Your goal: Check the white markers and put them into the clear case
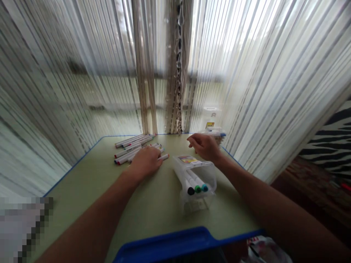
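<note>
One string curtain (109, 91) is being hung across the upper frame, and below it one pale green table (153, 208) is being bordered in blue. Two hands are being extended over it from the lower corners. At left of centre, the left hand (145, 160) is being rested palm-down on loose white markers (128, 150); its fingers are being bent, their tips hidden, so whether any marker is being gripped cannot be told. At least eight loose markers are being shown there, the exact count being obscured by that hand. Right of centre, the right hand (204, 146) is being held with fingers curled inward; whether anything is being gripped cannot be told. Behind it, a second clear case (212, 129) is being partly hidden. Just below centre, one open clear case (192, 165) is being occupied by three markers (192, 180), capped black, green and blue.
</note>
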A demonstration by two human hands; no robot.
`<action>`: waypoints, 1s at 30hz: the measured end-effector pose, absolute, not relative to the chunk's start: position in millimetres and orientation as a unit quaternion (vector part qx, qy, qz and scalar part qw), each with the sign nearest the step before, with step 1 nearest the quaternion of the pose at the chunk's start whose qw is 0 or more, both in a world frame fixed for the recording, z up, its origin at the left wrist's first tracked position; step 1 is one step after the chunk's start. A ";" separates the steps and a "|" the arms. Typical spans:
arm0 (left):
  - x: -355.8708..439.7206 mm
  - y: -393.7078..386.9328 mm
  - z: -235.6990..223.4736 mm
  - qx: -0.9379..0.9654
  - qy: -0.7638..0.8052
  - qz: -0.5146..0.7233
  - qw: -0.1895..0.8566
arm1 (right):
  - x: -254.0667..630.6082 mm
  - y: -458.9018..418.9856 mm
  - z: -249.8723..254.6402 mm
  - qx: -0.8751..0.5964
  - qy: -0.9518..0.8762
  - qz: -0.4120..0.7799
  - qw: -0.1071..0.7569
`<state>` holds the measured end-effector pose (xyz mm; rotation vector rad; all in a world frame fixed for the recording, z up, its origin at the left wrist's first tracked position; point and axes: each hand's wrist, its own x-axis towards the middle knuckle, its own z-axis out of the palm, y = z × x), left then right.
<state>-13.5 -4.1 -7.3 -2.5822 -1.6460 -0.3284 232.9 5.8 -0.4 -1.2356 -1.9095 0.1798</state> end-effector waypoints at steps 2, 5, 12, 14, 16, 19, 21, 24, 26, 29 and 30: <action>-11.3 -4.2 -6.7 -0.843 -0.528 -0.092 0.042 | 233.0 9.4 -4.7 -0.483 -0.763 0.075 0.423; -7.9 -4.9 -4.8 -0.837 -0.537 -0.102 0.035 | 235.2 14.9 -10.1 -0.471 -0.761 0.079 0.439; -0.7 -7.3 -5.8 -0.843 -0.468 -0.263 -0.044 | 234.7 18.9 -10.6 -0.427 -0.720 0.234 0.494; 0.6 -7.9 -6.9 -0.847 -0.440 -0.294 -0.056 | 231.9 18.2 -8.2 -0.406 -0.699 0.297 0.508; 1.9 -8.5 -7.4 -0.851 -0.414 -0.317 -0.059 | 228.7 16.6 -5.5 -0.387 -0.687 0.343 0.510; 4.0 -9.8 -7.3 -0.856 -0.383 -0.343 -0.058 | 224.7 12.9 -2.9 -0.366 -0.692 0.378 0.494; 5.5 -11.2 -6.8 -0.856 -0.371 -0.356 -0.055 | 222.8 10.2 -2.6 -0.358 -0.701 0.388 0.478; 6.9 -13.0 -6.1 -0.853 -0.369 -0.364 -0.053 | 220.9 7.1 -3.5 -0.362 -0.701 0.402 0.465; 6.7 -12.9 -6.4 -0.851 -0.371 -0.367 -0.054 | 220.4 6.5 -4.1 -0.364 -0.689 0.414 0.470; 4.4 -9.8 -7.9 -0.844 -0.371 -0.382 -0.065 | 222.1 8.4 -4.5 -0.362 -0.666 0.428 0.492; 3.2 -8.2 -8.3 -0.839 -0.374 -0.389 -0.068 | 223.4 9.6 -4.5 -0.361 -0.658 0.432 0.501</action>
